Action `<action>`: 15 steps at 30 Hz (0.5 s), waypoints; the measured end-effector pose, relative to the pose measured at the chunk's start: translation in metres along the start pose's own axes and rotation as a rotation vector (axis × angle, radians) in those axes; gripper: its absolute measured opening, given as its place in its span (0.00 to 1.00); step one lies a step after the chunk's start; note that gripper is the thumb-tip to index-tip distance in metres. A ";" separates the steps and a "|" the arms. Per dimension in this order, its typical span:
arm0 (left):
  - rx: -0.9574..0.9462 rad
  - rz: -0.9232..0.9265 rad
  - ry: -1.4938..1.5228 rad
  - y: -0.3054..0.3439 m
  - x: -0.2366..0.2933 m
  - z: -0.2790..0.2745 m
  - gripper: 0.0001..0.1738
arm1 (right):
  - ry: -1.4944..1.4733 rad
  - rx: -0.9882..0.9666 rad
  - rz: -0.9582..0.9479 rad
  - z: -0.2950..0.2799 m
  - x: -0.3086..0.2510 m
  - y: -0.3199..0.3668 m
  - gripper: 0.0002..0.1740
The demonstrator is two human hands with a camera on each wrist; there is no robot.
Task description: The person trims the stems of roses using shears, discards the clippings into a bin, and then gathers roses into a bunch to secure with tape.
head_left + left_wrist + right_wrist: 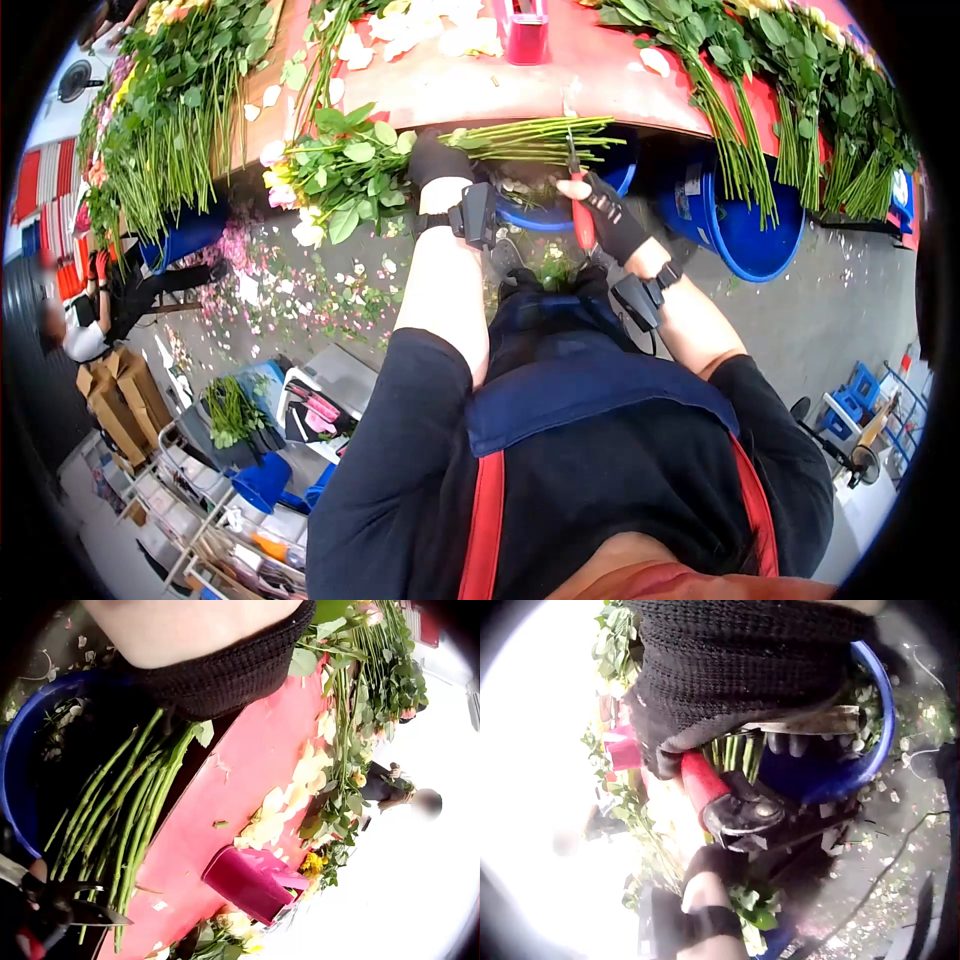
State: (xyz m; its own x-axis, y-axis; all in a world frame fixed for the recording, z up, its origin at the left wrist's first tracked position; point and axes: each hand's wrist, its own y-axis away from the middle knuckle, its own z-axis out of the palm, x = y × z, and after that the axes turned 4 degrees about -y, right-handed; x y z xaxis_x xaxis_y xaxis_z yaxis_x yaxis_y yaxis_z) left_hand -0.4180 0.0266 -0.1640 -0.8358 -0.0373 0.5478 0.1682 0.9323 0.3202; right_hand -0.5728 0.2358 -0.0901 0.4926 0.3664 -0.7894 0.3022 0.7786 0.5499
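My gloved left hand (440, 162) grips a bunch of roses (350, 175) just below its leaves. The blooms point left in the head view, while the bare green stems (535, 138) reach right past the table edge. Red-handled pruning shears (582, 222) are held in my gloved right hand (615, 218), blades up at the stems. In the left wrist view the shears' blades (105, 919) stand apart, overlapping the lower stem ends. The right wrist view shows the red handle (700, 787) under the dark glove, with my left hand (716, 862) beyond it.
A blue bin (545, 222) with cuttings stands below the stems, another blue bin (755, 262) to its right. The red table (450, 90) bears petals, rose bunches (800, 90) and a pink container (526, 42). Petals litter the floor (330, 290). Another person (90, 320) is at far left.
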 end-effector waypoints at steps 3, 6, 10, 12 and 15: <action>0.017 0.042 -0.067 0.011 0.015 -0.012 0.16 | -0.012 -0.043 0.015 0.002 -0.014 -0.006 0.21; 0.064 0.090 -0.061 0.001 -0.005 0.000 0.18 | -0.035 -0.074 0.040 -0.003 -0.015 -0.014 0.18; 0.047 0.108 0.054 0.016 -0.005 -0.004 0.19 | -0.043 -0.083 0.047 -0.010 -0.009 -0.015 0.24; 0.021 0.063 0.409 0.038 0.004 -0.012 0.19 | 0.100 -0.090 0.092 -0.021 -0.009 -0.013 0.22; 0.157 0.240 0.233 0.047 -0.020 -0.003 0.15 | 0.075 -0.063 0.192 -0.020 -0.012 0.002 0.21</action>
State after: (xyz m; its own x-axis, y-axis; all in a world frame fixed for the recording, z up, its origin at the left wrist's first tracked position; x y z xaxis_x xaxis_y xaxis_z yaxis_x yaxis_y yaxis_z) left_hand -0.3916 0.0698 -0.1579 -0.6377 0.1250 0.7600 0.2473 0.9677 0.0483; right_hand -0.5941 0.2427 -0.0851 0.4732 0.5458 -0.6915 0.1557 0.7208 0.6755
